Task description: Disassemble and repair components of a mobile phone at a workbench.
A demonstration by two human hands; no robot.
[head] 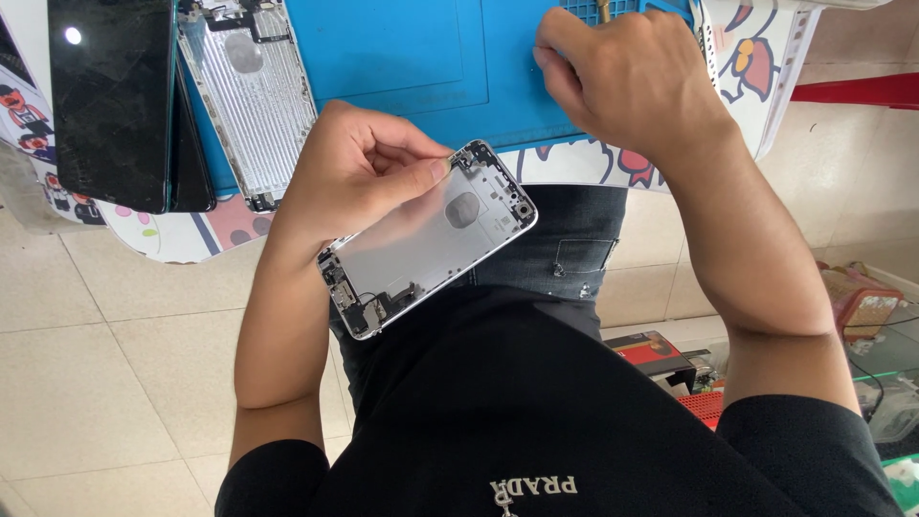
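Phone rear housing (431, 239) held off the table edge, above your lap.
Your left hand (349, 172) pinches its upper long edge, thumb against fingers; long axis runs diagonally, camera end up-right, connector end down-left. Your right hand (627, 72) rests curled on the blue mat (412, 57); whether it pinches anything is hidden. Open room below.

The person wears a black short-sleeved T-shirt (536, 402) with pale block lettering printed on the chest, and dark blue-grey jeans (565, 244) with a stitched patch and a small metal rivet. Both forearms are bare, with no watch or rings.
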